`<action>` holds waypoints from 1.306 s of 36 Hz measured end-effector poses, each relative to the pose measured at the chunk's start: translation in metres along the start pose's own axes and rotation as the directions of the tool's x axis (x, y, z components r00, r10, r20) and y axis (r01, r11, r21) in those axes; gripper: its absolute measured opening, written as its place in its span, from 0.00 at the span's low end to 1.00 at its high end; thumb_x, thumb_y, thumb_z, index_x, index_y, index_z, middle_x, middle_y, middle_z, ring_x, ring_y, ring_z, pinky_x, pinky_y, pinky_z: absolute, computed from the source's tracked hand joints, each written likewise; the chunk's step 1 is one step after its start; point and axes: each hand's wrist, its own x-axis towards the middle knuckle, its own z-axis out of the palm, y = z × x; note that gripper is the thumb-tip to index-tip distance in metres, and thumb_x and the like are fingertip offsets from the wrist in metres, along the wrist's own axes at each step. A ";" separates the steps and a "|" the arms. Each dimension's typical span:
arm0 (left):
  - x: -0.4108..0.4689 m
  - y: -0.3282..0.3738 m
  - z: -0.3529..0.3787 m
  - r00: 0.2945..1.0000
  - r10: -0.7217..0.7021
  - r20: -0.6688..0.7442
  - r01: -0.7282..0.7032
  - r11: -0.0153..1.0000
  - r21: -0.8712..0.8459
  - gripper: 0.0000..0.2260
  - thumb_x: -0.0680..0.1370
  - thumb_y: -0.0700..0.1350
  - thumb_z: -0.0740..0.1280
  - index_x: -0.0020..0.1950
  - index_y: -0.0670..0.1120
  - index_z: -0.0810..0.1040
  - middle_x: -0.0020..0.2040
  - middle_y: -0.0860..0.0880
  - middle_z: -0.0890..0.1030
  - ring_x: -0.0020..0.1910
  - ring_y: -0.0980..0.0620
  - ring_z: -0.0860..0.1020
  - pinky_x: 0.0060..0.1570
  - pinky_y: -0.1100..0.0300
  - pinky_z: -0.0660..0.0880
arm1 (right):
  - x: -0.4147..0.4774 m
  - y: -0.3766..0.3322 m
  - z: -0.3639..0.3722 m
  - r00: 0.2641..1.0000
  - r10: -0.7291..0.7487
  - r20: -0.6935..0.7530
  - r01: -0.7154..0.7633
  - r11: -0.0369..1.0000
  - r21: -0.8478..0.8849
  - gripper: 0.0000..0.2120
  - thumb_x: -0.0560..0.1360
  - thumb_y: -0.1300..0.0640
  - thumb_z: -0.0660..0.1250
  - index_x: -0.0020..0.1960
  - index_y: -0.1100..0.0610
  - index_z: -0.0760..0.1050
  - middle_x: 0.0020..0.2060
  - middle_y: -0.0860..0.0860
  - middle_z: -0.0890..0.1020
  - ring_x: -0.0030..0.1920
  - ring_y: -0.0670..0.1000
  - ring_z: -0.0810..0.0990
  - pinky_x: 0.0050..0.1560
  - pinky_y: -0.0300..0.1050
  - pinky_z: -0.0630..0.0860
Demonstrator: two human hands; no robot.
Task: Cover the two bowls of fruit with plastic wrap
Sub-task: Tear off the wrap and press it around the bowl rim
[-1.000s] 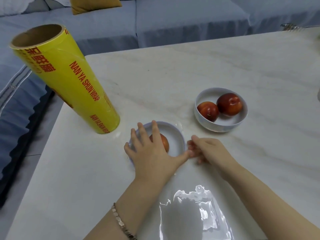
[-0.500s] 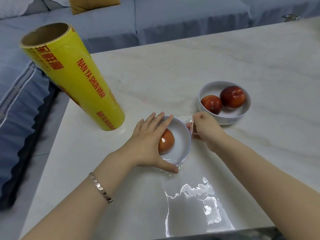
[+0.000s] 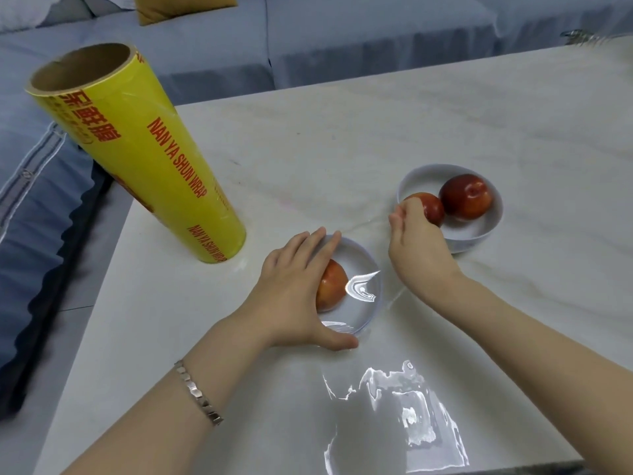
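Step in hand, as judged: sealing the first of the two bowls. The white marble desk (image 3: 376, 132) carries everything. The yellow plastic wrap roll (image 3: 147, 159) stands on end near its left edge, apart from the work. A film sheet (image 3: 363, 289) lies over the near bowl (image 3: 364, 262), with glare marking it beside the orange-red fruit (image 3: 334, 286). More crinkled film (image 3: 411, 416) lies on the desk toward the person; same piece or not, cannot tell. Left grip (image 3: 294, 289): fingers straight and spread flat over the bowl's left side, thumb pressing film at the near rim. Right grip (image 3: 416, 248): raised between the bowls, fingers curled in. Faint taut film edges run to it, so it reads as pinching the sheet's right edge. To do it well: use the left press as anchor, draw the right edge outward and down past the rim rather than up, then smooth it against the bowl wall all round. Pull evenly, because the light bowl may slide or tip and thin film may tear or cling to itself. The far bowl (image 3: 479, 231) shows no film. Count: desk 1; roll 1; bowls 2; fruits 3, one near, and in the far bowl the back red fruit (image 3: 466, 197) and the front red fruit (image 3: 433, 209), which is partly behind the right grip; bracelet (image 3: 197, 394) 1, on the left wrist.
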 end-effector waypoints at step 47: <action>-0.003 -0.002 -0.009 0.990 -0.122 0.071 0.123 0.992 0.003 0.62 0.57 0.68 0.73 0.73 0.58 0.30 0.77 0.51 0.37 0.76 0.49 0.37 0.74 0.47 0.43 | -0.024 0.007 0.035 0.983 0.167 -0.070 -0.108 0.850 0.515 0.11 0.79 0.52 0.54 0.37 0.46 0.61 0.30 0.50 0.71 0.34 0.54 0.69 0.41 0.48 0.68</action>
